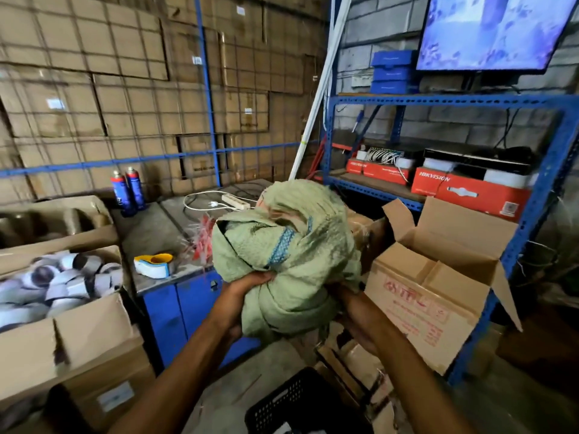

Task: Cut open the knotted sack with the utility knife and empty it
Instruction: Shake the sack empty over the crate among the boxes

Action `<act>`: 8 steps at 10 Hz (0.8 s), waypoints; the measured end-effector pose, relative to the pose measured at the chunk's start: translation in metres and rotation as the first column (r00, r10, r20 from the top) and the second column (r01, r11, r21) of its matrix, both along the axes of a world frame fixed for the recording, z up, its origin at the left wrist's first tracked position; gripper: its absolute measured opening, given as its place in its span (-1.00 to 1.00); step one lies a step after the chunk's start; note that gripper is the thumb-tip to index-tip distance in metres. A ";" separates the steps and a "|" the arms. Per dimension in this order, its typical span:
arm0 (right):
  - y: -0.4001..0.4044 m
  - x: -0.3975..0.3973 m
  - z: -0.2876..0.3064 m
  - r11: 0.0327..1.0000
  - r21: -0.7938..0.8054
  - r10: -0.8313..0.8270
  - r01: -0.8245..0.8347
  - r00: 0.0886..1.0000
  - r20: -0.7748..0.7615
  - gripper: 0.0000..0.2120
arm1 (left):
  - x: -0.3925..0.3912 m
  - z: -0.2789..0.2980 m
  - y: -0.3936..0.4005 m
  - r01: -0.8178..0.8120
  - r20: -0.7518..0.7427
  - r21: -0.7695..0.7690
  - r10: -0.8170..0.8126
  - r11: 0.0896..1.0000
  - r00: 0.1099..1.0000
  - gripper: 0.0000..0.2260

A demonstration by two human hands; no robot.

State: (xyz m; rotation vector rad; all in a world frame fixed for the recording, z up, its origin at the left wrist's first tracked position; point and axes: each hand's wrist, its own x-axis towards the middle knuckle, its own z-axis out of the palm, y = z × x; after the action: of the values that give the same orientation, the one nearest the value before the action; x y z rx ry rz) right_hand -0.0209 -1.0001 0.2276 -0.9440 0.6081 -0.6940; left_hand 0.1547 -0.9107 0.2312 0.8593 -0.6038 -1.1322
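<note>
A pale green woven sack point(291, 255) with a blue stripe is lifted in front of me, bunched and bulging. A dark slit shows along its upper left side. My left hand point(247, 285) grips the sack from the left near its lower part. My right hand point(354, 311) holds it from below on the right, mostly hidden behind the fabric. No utility knife is in view.
An open cardboard box point(438, 286) stands at the right under blue shelving point(532, 189). A grey-topped blue cabinet point(163, 233) carries a tape dispenser point(153, 264), spray cans point(127, 191) and a power strip. A box of tape rolls point(56, 289) sits left. A black crate point(300, 405) lies below.
</note>
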 end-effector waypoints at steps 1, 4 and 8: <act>-0.011 -0.003 -0.009 0.994 -0.063 0.093 -0.085 0.987 0.134 -0.50 | 0.035 0.011 0.018 -0.037 0.066 0.014 0.036 0.999 0.997 -0.78; 0.030 0.134 0.052 0.826 -0.460 0.246 -0.327 0.942 -0.229 -0.33 | 0.140 -0.007 0.078 -0.029 0.461 0.428 -0.191 0.903 0.867 -0.54; 0.121 0.297 0.016 0.485 -0.749 0.369 -0.451 0.882 -0.293 -0.61 | 0.239 -0.041 0.209 -0.513 0.773 0.173 0.207 0.841 0.600 -0.32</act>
State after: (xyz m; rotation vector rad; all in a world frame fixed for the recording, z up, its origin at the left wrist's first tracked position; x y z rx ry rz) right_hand 0.2758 -0.8793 0.2438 -1.9279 0.0718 -0.4631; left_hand 0.3932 -0.7013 0.1900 1.7438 -0.8151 -0.4683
